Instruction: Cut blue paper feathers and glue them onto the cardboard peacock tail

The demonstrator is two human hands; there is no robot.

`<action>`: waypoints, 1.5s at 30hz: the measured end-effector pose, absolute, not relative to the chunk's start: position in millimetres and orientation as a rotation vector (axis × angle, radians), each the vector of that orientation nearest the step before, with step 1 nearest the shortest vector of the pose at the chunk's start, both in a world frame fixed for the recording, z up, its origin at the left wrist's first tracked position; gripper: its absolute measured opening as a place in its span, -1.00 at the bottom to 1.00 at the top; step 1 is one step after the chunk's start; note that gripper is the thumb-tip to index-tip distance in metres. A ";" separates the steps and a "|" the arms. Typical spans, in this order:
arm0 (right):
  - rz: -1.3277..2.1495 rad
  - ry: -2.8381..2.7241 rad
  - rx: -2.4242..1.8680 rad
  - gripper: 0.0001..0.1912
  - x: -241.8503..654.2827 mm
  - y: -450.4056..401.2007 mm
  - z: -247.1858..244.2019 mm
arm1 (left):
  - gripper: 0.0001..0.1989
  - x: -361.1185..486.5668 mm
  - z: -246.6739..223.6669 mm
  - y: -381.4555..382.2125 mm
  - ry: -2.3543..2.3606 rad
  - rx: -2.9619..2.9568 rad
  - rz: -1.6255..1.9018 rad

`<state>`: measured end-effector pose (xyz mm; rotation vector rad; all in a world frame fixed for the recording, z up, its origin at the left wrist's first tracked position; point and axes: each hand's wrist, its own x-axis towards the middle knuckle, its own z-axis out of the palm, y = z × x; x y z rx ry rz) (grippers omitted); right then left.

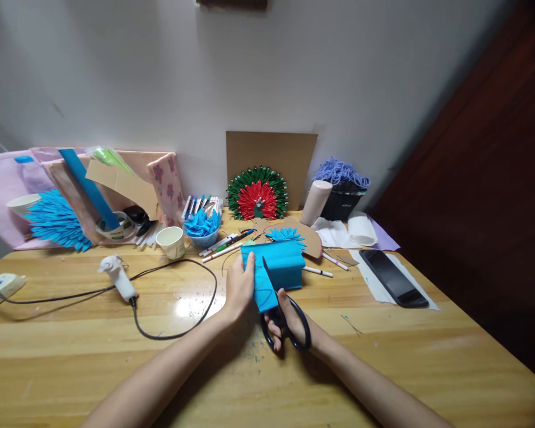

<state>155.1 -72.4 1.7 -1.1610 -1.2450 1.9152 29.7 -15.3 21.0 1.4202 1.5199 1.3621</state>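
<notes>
Folded blue paper (283, 266) is pinched at its left edge by my left hand (241, 286), thumb on top. My right hand (289, 321) grips black-handled scissors (298, 324), with fingers through the loops. A dark blade lies over the paper's face, pointing up and left, and the other blade is hidden behind the paper. Faint drawn lines show on the lower left flap. Just behind the paper, a blue paper flower (287, 235) rests on a round brown cardboard piece (311, 241).
A glue gun (118, 277) and its looped cable lie left. Behind are a paper cup (170, 242), a bowl of blue pieces (203, 229), markers and a red-green peacock craft (257, 196). A phone (393, 278) lies right.
</notes>
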 end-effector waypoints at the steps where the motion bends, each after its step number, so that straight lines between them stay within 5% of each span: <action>1: 1.897 -1.250 -1.166 -0.20 154.6 -72.8 1.9 | -0.65 30.6 20.6 -16.0 1.510 1.420 1.359; 45: 1.722 -1.296 -1.163 -0.36 160.7 -65.4 1.4 | -0.63 32.0 18.0 -15.5 1.293 1.334 1.302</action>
